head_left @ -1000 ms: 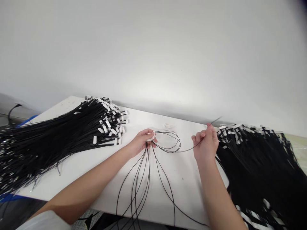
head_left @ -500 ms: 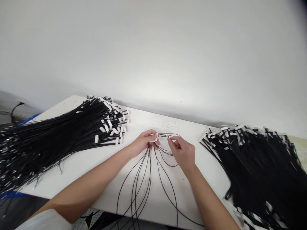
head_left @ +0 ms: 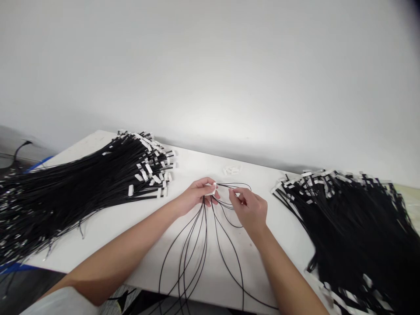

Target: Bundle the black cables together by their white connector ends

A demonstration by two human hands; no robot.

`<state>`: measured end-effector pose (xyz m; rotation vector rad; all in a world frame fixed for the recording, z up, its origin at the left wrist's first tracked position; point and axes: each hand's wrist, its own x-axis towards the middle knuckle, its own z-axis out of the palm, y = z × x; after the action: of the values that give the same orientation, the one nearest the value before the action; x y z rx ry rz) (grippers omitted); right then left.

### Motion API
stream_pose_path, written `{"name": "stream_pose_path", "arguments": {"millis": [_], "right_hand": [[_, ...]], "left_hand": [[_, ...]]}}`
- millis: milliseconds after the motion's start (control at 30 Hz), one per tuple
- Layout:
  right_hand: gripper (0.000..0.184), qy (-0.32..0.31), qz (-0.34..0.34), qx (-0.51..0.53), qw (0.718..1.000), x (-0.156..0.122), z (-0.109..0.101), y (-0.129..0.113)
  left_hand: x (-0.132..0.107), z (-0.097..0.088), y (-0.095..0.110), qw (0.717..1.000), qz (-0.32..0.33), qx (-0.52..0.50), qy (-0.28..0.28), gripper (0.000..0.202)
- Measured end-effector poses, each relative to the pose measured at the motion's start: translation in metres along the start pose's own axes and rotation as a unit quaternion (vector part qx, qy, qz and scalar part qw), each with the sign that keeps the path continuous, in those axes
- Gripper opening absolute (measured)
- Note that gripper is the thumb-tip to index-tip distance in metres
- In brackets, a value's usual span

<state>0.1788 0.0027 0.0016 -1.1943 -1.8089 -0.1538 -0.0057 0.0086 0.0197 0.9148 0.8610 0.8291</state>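
My left hand [head_left: 200,192] is closed on a small white connector [head_left: 214,189], pinched between thumb and fingers above the table. Several thin black wires [head_left: 187,245] hang from under this hand and loop down past the table's front edge. Other wires run from the connector toward the right. Just right of it, my right hand [head_left: 249,205] has thumb and forefinger pinched together beside these wires. It seems to grip the end of one black wire, though the tip is too small to make out clearly.
On the left of the white table [head_left: 118,227] lies a thick bundle of black wires [head_left: 82,179] with white connectors. A second big bundle [head_left: 354,232] covers the right side. A small pile of loose white connectors [head_left: 231,169] sits behind my hands, near the wall [head_left: 210,78].
Both hands stay almost in place. The wire loop behind my right hand has shifted slightly to the right. The view has moved a little.
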Motion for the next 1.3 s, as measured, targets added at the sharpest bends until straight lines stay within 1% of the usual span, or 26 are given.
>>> {"name": "stream_pose_path", "arguments": {"millis": [67, 133, 200, 267, 300, 367, 400, 467, 567, 633, 667, 733, 767, 800, 867, 933, 967, 1000, 1033, 1100, 1300], "right_hand": [[0.011, -0.004, -0.008, 0.000, 1.000, -0.001, 0.000, 0.000], [0.012, -0.019, 0.008, 0.010, 1.000, -0.001, -0.001, -0.002], [0.015, -0.050, 0.057, 0.035, 0.997, 0.001, -0.005, -0.005], [0.019, -0.110, 0.133, 0.082, 0.982, 0.006, -0.010, -0.010], [0.021, -0.147, 0.177, 0.113, 0.966, 0.009, -0.014, -0.012], [0.024, -0.219, 0.265, 0.183, 0.921, 0.016, -0.019, -0.015], [0.025, -0.246, 0.303, 0.217, 0.895, 0.020, -0.022, -0.016], [0.026, -0.275, 0.363, 0.276, 0.847, 0.025, -0.024, -0.017], [0.026, -0.291, 0.413, 0.341, 0.793, 0.030, -0.024, -0.016], [0.026, -0.302, 0.428, 0.365, 0.770, 0.031, -0.024, -0.015], [0.026, -0.308, 0.428, 0.370, 0.765, 0.031, -0.024, -0.015], [0.026, -0.321, 0.418, 0.361, 0.770, 0.030, -0.024, -0.015], [0.026, -0.321, 0.406, 0.348, 0.781, 0.029, -0.023, -0.015], [0.025, -0.316, 0.389, 0.329, 0.800, 0.027, -0.022, -0.015], [0.023, -0.284, 0.331, 0.273, 0.857, 0.022, -0.020, -0.014], [0.020, -0.235, 0.242, 0.201, 0.920, 0.016, -0.016, -0.013], [0.018, -0.214, 0.195, 0.166, 0.943, 0.014, -0.014, -0.012], [0.017, -0.198, 0.155, 0.136, 0.958, 0.011, -0.013, -0.010], [0.017, -0.187, 0.124, 0.115, 0.968, 0.010, -0.011, -0.009], [0.017, -0.182, 0.088, 0.093, 0.975, 0.007, -0.009, -0.008], [0.018, -0.200, 0.060, 0.080, 0.975, 0.005, -0.006, -0.007]], "left_hand": [[0.001, -0.001, 0.000, 1.000, -0.002, -0.001, 0.000, 0.027], [0.002, -0.002, -0.002, 1.000, -0.003, -0.003, -0.001, 0.027], [0.003, -0.003, -0.004, 1.000, 0.000, -0.007, 0.001, 0.027], [0.005, -0.004, -0.007, 1.000, 0.007, -0.011, 0.006, 0.027], [0.006, -0.005, -0.008, 1.000, 0.011, -0.013, 0.010, 0.027], [0.007, -0.006, -0.010, 1.000, 0.018, -0.013, 0.016, 0.027], [0.007, -0.006, -0.011, 1.000, 0.021, -0.012, 0.018, 0.027], [0.008, -0.007, -0.013, 0.999, 0.025, -0.011, 0.021, 0.027], [0.008, -0.007, -0.014, 0.999, 0.029, -0.009, 0.022, 0.026], [0.009, -0.007, -0.015, 0.999, 0.032, -0.006, 0.018, 0.026], [0.009, -0.007, -0.015, 0.999, 0.035, -0.004, 0.016, 0.026], [0.010, -0.008, -0.016, 0.999, 0.038, -0.001, 0.012, 0.026], [0.010, -0.008, -0.016, 0.999, 0.039, 0.000, 0.013, 0.026], [0.010, -0.007, -0.016, 0.999, 0.041, 0.000, 0.014, 0.026], [0.009, -0.007, -0.014, 0.999, 0.040, 0.001, 0.013, 0.026], [0.008, -0.006, -0.012, 0.999, 0.034, 0.006, 0.005, 0.026], [0.007, -0.006, -0.010, 1.000, 0.029, 0.010, -0.001, 0.026], [0.006, -0.005, -0.009, 1.000, 0.025, 0.015, -0.006, 0.026], [0.006, -0.005, -0.008, 1.000, 0.021, 0.020, -0.010, 0.026], [0.005, -0.005, -0.007, 0.999, 0.013, 0.026, -0.013, 0.026], [0.005, -0.007, -0.007, 0.999, 0.007, 0.038, -0.032, 0.026]]}}
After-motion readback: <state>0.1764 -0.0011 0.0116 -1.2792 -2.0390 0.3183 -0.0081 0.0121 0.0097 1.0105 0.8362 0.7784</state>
